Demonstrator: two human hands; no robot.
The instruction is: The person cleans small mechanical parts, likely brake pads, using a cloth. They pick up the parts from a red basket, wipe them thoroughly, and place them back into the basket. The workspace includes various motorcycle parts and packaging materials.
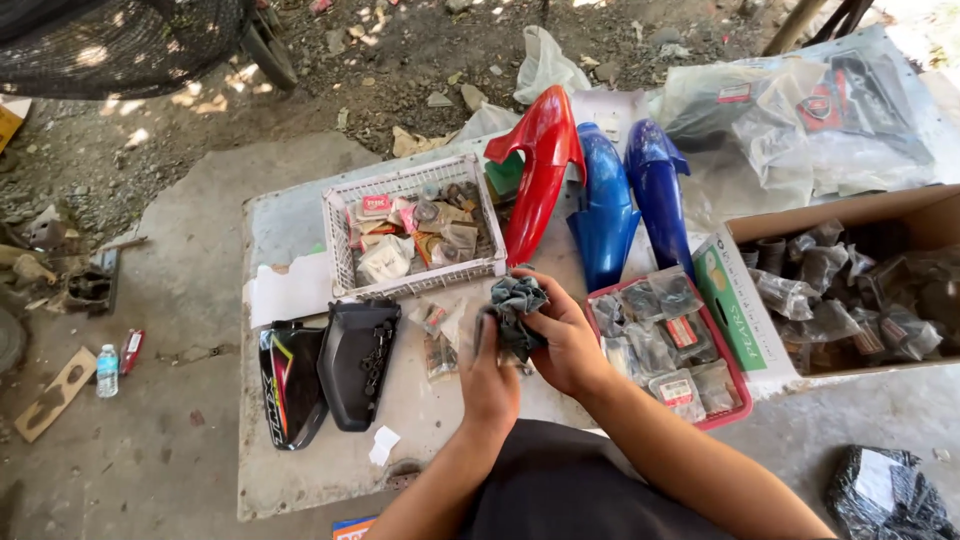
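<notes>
My left hand [487, 378] and my right hand [566, 340] meet over the middle of a low grey slab [300, 470]. Together they grip a crumpled grey-blue cloth [517, 305]; a small clear packet seems pressed under it, mostly hidden. Just left of my hands lie small bagged parts [438, 340] on the slab. Behind them stands a white plastic basket [340, 240] full of packeted parts. To my right sits a red tray [735, 375] holding several bagged parts.
A red fender [540, 170] and two blue fenders [605, 205] lie at the back. Black side covers [355, 360] rest at the left. A cardboard box [890, 210] of bagged parts stands at the right. A water bottle [107, 368] lies on the ground.
</notes>
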